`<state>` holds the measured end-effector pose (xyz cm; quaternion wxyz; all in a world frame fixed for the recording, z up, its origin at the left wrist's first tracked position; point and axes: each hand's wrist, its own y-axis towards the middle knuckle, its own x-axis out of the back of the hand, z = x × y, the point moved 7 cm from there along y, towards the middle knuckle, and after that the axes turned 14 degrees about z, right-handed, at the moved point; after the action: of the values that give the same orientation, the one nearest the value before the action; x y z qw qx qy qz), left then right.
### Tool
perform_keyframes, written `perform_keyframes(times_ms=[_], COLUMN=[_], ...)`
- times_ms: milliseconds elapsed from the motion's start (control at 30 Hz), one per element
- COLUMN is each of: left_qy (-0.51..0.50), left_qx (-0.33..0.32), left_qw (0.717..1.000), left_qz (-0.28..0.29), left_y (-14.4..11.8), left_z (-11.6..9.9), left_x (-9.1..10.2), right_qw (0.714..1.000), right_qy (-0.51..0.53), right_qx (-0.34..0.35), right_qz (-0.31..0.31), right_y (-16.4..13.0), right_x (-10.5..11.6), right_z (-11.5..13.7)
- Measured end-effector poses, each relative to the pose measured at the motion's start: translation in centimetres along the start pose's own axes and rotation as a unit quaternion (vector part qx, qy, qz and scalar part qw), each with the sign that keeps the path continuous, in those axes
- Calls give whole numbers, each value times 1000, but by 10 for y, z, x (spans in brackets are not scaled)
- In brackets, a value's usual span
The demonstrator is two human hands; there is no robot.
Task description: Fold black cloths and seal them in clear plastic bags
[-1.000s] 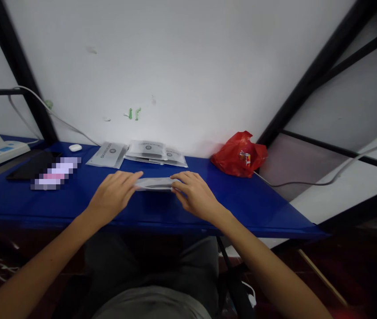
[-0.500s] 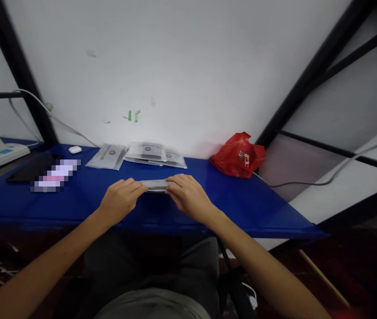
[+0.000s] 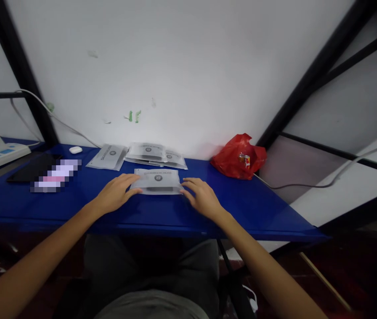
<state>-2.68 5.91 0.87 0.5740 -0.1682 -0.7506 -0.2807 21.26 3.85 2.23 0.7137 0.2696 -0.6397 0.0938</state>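
Note:
A frosted plastic zip bag (image 3: 157, 181) with grey print and a round dark logo lies flat on the blue desk in front of me. Something darker shows faintly through its front part. At its left edge is my left hand (image 3: 117, 192), with thumb and fingers apart and the tips over the bag's side. On the opposite side my right hand (image 3: 203, 197) is open too, its fingertips at the bag's right edge. Behind it lie several similar bags: one single bag (image 3: 107, 157) at the left and a small overlapping pile (image 3: 146, 152) against the wall.
A crumpled red plastic bag (image 3: 239, 157) sits at the back right of the blue desk (image 3: 161, 215). To the left are a white earphone case (image 3: 75, 150), a black tablet-like slab (image 3: 25, 170), a blurred-out phone-like object (image 3: 55, 176) and a white power strip (image 3: 4, 157). Black frame bars rise at both sides.
The bag, held edge-on between both hands before, now lies flat with its print facing up. Both hands have loosened their pinch and spread apart to its sides.

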Motion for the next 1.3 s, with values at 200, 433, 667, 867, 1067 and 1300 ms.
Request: perform_keyframes(times_ms=[200, 433, 667, 867, 1067, 1300], left_qy=[-34, -11, -11, -24, -102, -114], left_qx=[142, 158, 156, 146, 152, 202], left_qw=[986, 984, 983, 986, 983, 973], left_qz=[79, 85, 92, 74, 19, 4], left_y=[-20, -24, -24, -24, -6, 19], left_z=[42, 43, 42, 43, 43, 48], left_x=[-28, -37, -36, -35, -28, -27], right_qw=[988, 982, 980, 982, 976, 954], right_qy=[96, 101, 98, 113, 162, 221], right_qx=[-102, -121, -133, -128, -146, -198], right_qz=[61, 99, 111, 84, 22, 28], right_y=[-22, -23, -24, -24, -6, 18], right_x=[-40, -51, -52, -50, -37, -35], right_z=[-41, -45, -44, -46, -43, -39])
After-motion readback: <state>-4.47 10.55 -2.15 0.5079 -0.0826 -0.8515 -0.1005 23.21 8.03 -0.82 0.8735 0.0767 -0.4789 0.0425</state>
